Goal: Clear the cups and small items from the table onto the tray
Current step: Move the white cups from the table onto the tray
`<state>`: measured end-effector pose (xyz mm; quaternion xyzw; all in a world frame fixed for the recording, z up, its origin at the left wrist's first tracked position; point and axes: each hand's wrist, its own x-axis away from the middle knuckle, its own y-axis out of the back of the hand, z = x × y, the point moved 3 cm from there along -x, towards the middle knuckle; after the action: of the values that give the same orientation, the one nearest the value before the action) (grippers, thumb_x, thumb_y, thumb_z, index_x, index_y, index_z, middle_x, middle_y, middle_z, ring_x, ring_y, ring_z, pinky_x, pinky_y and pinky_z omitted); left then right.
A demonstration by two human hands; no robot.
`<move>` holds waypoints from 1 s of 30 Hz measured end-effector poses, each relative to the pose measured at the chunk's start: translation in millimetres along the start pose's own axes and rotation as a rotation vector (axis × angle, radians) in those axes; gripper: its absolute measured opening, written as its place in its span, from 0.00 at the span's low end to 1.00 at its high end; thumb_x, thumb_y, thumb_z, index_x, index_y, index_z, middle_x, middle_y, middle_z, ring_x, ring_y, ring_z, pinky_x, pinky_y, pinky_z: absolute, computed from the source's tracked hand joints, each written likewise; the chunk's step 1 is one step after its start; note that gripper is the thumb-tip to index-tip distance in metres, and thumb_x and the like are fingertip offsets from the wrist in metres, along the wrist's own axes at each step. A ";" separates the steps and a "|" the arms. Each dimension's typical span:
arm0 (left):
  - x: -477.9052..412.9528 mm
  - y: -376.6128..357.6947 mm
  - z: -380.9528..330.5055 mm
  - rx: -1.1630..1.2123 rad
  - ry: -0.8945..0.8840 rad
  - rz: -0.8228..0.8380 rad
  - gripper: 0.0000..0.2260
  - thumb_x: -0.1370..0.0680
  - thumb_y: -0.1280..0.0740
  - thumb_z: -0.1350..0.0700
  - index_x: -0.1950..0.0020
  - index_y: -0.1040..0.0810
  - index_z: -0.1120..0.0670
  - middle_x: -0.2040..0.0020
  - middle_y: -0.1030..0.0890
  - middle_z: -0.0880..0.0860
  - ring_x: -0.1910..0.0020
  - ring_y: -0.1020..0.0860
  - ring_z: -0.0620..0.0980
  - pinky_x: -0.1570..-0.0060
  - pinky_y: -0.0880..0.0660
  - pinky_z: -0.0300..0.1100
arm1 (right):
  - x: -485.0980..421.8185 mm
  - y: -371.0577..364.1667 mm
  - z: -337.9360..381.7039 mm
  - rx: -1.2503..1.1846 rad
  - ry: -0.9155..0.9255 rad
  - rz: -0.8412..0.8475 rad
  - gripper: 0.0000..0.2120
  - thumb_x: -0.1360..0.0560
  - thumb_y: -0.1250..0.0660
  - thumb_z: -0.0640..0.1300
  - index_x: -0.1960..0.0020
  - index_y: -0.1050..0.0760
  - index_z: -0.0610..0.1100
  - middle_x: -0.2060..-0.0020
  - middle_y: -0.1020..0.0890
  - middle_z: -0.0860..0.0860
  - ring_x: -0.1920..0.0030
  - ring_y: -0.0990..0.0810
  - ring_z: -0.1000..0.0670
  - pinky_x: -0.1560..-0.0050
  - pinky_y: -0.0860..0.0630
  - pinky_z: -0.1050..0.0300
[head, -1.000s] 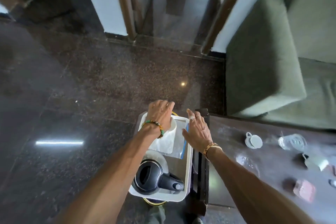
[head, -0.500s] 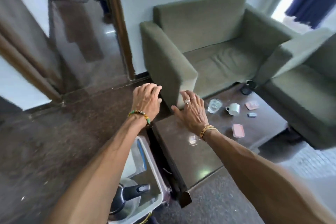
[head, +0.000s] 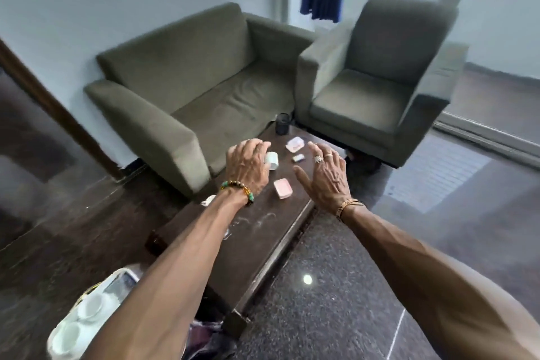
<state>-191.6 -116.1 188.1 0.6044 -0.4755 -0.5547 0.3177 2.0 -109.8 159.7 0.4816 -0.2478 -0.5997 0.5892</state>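
On the dark low table (head: 264, 245) stand a white cup (head: 272, 160), a pink box (head: 283, 189), a small blue item (head: 298, 158), a pink-and-white container (head: 295, 144) and a black cup (head: 283, 123). My left hand (head: 248, 168) is right beside the white cup, with its bent fingers over the cup's near side; it hides whatever lies under the palm. Fingers spread, my right hand (head: 327, 177) hovers over the table's right side, just right of the pink box. The white tray (head: 122, 278) with two white cups (head: 90, 304) sits at the lower left.
A green sofa (head: 190, 90) runs along the table's left side, and a green armchair (head: 374, 90) stands at its far end. A small white item (head: 209, 200) lies at the table's left edge. Polished stone floor (head: 336, 301) extends to the right.
My view swung right from the tray to the table. Both hands left the tray and reached forward over the table; the left one arrived at the white cup.
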 end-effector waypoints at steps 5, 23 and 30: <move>-44.6 -13.5 -92.9 0.068 -0.092 0.002 0.22 0.30 0.31 0.51 0.36 0.25 0.50 0.39 0.23 0.50 0.39 0.26 0.54 0.41 0.33 0.50 | 0.3 63.5 -83.3 0.000 -0.158 -0.148 0.33 0.22 0.32 0.57 0.24 0.34 0.40 0.29 0.29 0.40 0.28 0.32 0.40 0.28 0.37 0.43; -170.4 -142.1 -277.5 0.218 -0.317 0.190 0.22 0.28 0.32 0.51 0.34 0.27 0.47 0.38 0.25 0.48 0.37 0.27 0.52 0.37 0.34 0.48 | -21.7 117.2 -279.1 0.094 -0.560 -0.208 0.31 0.22 0.32 0.54 0.25 0.34 0.40 0.31 0.30 0.41 0.32 0.30 0.39 0.35 0.32 0.41; -224.7 -170.3 -317.4 0.226 -0.343 0.203 0.22 0.29 0.32 0.51 0.35 0.26 0.48 0.40 0.24 0.48 0.40 0.26 0.52 0.39 0.33 0.49 | -60.6 125.6 -332.6 0.082 -0.594 -0.254 0.30 0.23 0.30 0.55 0.27 0.33 0.41 0.32 0.29 0.42 0.33 0.29 0.38 0.37 0.30 0.40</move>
<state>170.2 105.5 173.7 0.4820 -0.6401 -0.5576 0.2167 340.4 14.4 148.1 0.3358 -0.3707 -0.7723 0.3916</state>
